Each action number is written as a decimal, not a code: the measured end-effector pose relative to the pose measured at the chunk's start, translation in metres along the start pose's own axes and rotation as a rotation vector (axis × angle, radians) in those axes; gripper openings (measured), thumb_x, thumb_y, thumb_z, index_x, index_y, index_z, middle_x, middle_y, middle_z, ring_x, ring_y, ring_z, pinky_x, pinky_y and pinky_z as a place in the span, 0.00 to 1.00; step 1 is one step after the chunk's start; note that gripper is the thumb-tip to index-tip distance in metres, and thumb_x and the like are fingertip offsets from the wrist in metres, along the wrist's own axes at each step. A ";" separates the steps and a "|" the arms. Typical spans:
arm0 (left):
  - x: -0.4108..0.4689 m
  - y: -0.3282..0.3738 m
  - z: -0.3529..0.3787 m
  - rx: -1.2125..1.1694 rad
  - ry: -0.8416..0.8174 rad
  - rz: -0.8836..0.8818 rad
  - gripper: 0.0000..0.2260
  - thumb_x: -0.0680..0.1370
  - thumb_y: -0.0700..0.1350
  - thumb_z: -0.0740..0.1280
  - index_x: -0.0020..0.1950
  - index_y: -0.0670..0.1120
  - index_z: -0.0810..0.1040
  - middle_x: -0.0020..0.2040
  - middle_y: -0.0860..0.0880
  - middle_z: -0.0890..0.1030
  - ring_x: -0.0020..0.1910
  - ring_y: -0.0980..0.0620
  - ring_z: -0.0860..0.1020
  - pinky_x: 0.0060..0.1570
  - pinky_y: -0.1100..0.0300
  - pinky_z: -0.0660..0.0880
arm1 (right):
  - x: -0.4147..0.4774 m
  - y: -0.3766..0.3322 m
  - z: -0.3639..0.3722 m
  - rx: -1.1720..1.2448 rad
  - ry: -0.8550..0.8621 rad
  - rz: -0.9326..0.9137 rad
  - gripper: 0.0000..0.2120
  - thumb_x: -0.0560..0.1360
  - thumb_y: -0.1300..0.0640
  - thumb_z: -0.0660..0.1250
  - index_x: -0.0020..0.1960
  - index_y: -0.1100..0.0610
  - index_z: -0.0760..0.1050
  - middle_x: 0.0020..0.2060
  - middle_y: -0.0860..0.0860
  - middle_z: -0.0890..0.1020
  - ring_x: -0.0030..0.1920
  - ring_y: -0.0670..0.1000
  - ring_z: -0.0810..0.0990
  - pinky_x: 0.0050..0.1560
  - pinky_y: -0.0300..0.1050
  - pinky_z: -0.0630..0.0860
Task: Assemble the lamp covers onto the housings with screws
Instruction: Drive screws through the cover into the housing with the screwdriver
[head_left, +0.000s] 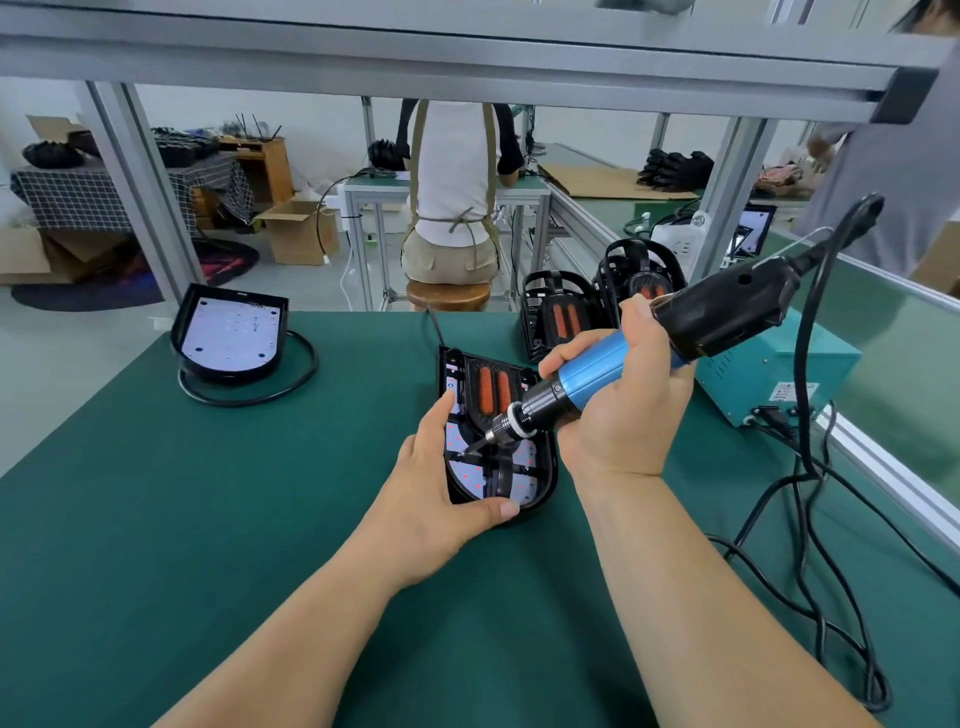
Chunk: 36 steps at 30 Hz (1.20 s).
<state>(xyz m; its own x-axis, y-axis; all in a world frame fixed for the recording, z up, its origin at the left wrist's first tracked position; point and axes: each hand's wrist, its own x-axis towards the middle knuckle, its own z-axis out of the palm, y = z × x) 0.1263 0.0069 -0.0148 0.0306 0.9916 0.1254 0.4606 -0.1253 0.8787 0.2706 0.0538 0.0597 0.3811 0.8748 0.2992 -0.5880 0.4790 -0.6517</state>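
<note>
As I read the head view from my station, well to the left of the left hand (441, 499) an uncovered housing (231, 332) lies face up on the green mat (156, 519), its black cable (249, 400) looped round it. That hand clasps the work housing (545, 483), thumb along the near rim and fingers up the left edge. The grille cover (493, 389) sits in it. The right hand (618, 410), just right of the housing, is wrapped round the blue electric screwdriver (597, 374), which tilts down-left with its bit tip on the cover near the left fingers. I cannot make out a screw. Beyond the right hand stand two covered lamps (556, 317). Right of it are a teal power box (779, 374) and trailing cords (810, 571).
</note>
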 end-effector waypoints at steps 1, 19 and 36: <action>0.000 0.000 0.000 -0.003 -0.003 0.000 0.50 0.69 0.49 0.79 0.78 0.65 0.48 0.65 0.66 0.66 0.70 0.63 0.63 0.64 0.67 0.63 | 0.000 0.000 0.001 0.002 -0.004 0.004 0.09 0.71 0.53 0.68 0.47 0.54 0.71 0.24 0.55 0.73 0.25 0.56 0.74 0.33 0.49 0.75; -0.001 0.004 0.004 -0.100 -0.063 -0.042 0.53 0.64 0.50 0.75 0.81 0.55 0.45 0.74 0.49 0.67 0.75 0.49 0.65 0.74 0.46 0.63 | -0.016 -0.004 0.013 0.038 -0.176 -0.086 0.07 0.69 0.50 0.69 0.34 0.40 0.78 0.23 0.54 0.73 0.24 0.55 0.73 0.32 0.48 0.73; 0.000 0.005 0.005 -0.136 -0.088 -0.041 0.56 0.60 0.57 0.74 0.80 0.60 0.43 0.75 0.50 0.65 0.75 0.49 0.64 0.74 0.45 0.63 | -0.014 -0.003 0.009 0.033 -0.081 -0.047 0.06 0.68 0.49 0.69 0.34 0.40 0.77 0.22 0.52 0.73 0.23 0.55 0.73 0.35 0.51 0.72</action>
<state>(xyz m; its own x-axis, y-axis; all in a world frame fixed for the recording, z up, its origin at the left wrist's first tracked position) 0.1330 0.0067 -0.0131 0.0944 0.9941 0.0528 0.3385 -0.0819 0.9374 0.2608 0.0407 0.0638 0.3506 0.8535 0.3854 -0.5945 0.5208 -0.6126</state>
